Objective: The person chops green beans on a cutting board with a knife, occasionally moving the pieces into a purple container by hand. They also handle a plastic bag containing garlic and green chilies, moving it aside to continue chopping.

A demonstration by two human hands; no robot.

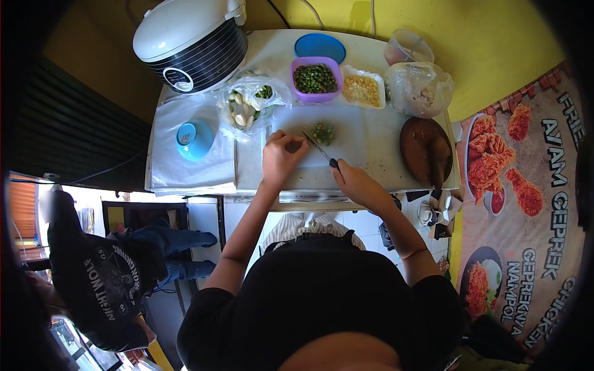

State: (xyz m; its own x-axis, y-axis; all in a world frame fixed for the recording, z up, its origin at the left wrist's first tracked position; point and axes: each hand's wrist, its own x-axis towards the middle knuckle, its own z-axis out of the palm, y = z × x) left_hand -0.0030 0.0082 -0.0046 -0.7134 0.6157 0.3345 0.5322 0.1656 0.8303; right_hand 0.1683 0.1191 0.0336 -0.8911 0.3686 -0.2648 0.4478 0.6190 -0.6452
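Note:
My right hand (357,185) is wrapped round the dark handle of a small knife (319,147). The blade points up and left across a pale cutting board (351,127). My left hand (283,156) is at the left of the board, near the knife tip, with thumb and fingers pinched together; anything between them is too small to make out. Beside the blade lies a little heap of chopped green pieces (323,132). Behind the board stand a purple tub (316,97) of chopped greens and a white tray (380,102) of chopped pale yellow pieces.
A plastic bag (272,108) with peeled garlic and greens lies left, near a blue bowl (194,140) and rice cooker (192,46). Right are a stone mortar (414,145) with pestle (440,157) and a clear bag (427,86). Another person (102,278) is at far left.

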